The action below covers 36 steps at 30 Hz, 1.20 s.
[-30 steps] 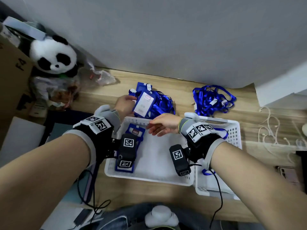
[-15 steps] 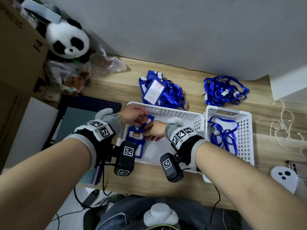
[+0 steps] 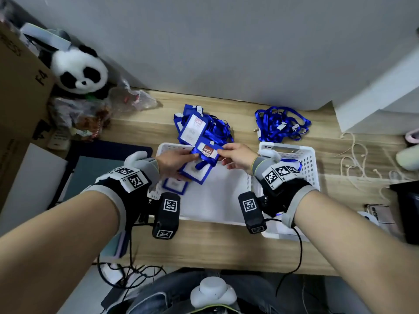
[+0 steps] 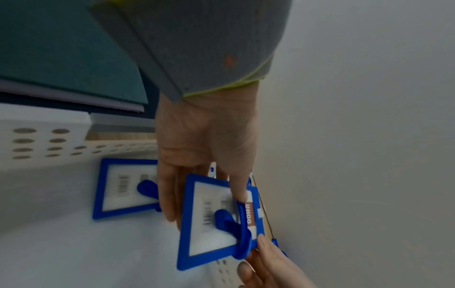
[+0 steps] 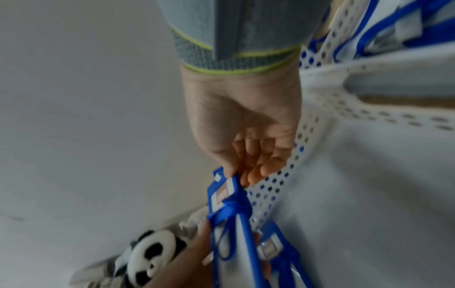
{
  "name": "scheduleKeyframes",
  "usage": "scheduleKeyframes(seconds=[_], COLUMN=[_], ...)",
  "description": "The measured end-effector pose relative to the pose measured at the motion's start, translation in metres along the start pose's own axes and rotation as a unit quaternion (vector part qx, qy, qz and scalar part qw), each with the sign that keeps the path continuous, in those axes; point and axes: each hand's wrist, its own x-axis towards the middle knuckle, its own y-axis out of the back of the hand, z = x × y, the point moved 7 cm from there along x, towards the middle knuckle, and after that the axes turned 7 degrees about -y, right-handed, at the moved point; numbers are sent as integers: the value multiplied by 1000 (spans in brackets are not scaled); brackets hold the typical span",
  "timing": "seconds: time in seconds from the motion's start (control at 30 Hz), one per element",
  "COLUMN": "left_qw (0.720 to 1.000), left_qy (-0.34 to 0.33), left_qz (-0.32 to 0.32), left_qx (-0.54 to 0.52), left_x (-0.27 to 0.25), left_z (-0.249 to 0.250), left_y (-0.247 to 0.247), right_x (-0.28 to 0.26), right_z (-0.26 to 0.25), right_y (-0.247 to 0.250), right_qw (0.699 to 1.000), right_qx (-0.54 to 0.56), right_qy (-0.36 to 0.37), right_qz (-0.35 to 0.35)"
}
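Observation:
A blue badge holder (image 3: pixel 199 165) with a knotted blue lanyard loop hangs over the far part of the left white basket (image 3: pixel 217 205). My left hand (image 3: pixel 192 157) grips its left side, thumb on its face (image 4: pixel 240 192) and fingers underneath. With thumb and fingers, my right hand (image 3: pixel 221 153) pinches its top end by the red label (image 5: pixel 232 176). A second blue badge holder (image 3: pixel 175 185) lies flat in the basket, below my left hand (image 4: pixel 123 187). More badge holders with lanyards sit piled (image 3: pixel 197 126) on the wooden desk behind the basket.
A second white basket (image 3: pixel 305 159) with blue lanyards stands to the right. A loose heap of blue lanyards (image 3: pixel 281 124) lies behind it. A toy panda (image 3: pixel 79 73) and a cardboard box (image 3: pixel 20 87) crowd the left; cords and a phone (image 3: pixel 378 214) lie at the right.
Half a second ago both hands were low in the basket on the badge holders. They have since lifted one badge holder up toward the basket's far rim, held between them.

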Motion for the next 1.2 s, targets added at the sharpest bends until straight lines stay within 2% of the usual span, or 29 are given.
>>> scheduleKeyframes(seconds=[0.1, 0.23, 0.33, 0.47, 0.57, 0.63, 0.77, 0.83, 0.9, 0.93, 1.0, 1.03, 1.1, 1.13, 1.2], left_qw=[999, 998, 997, 997, 996, 997, 996, 996, 987, 981, 978, 981, 983, 985, 995], left_qy=[-32, -61, -70, -76, -80, -78, -81, -82, -72, -63, -45, -41, -53, -61, -65], left_qz=[6, 22, 20, 17, 24, 24, -5, -42, -82, -86, -39, 4, 80, 94, 65], left_qx=[-12, -3, -3, 17, 23, -1, -39, 16, 116, 162, 199, 191, 157, 130, 45], left_x=[-3, -5, -8, -7, -6, -3, -1, -6, -12, -12, -9, -8, -7, -6, -8], left_z=[19, 39, 48, 51, 52, 53, 55, 58, 56, 54, 49, 48, 50, 51, 52], left_y=[-15, -32, -46, -56, -59, -57, -53, -56, -60, -58, -45, -35, -18, -13, -12], right_x=[-13, -33, -43, -45, -48, -48, -42, -41, -46, -47, -48, -48, -49, -52, -49], right_z=[-7, -12, -14, -10, -6, -4, 7, 7, 0, -4, -10, -11, -11, -9, -5], right_y=[22, 39, 55, 58, 65, 71, 85, 91, 95, 99, 101, 98, 88, 80, 69], right_qw=[997, 989, 980, 974, 976, 981, 979, 966, 941, 929, 920, 930, 976, 993, 998], right_qx=[34, -25, -30, -93, -82, -39, 118, 204, 303, 339, 368, 349, 206, 104, -48], right_qy=[50, 108, 144, 156, 138, 122, 52, 45, 61, 71, 76, 64, 29, 10, -9], right_qz=[50, 98, 131, 136, 147, 147, 158, 153, 138, 133, 109, 94, 68, 53, 50])
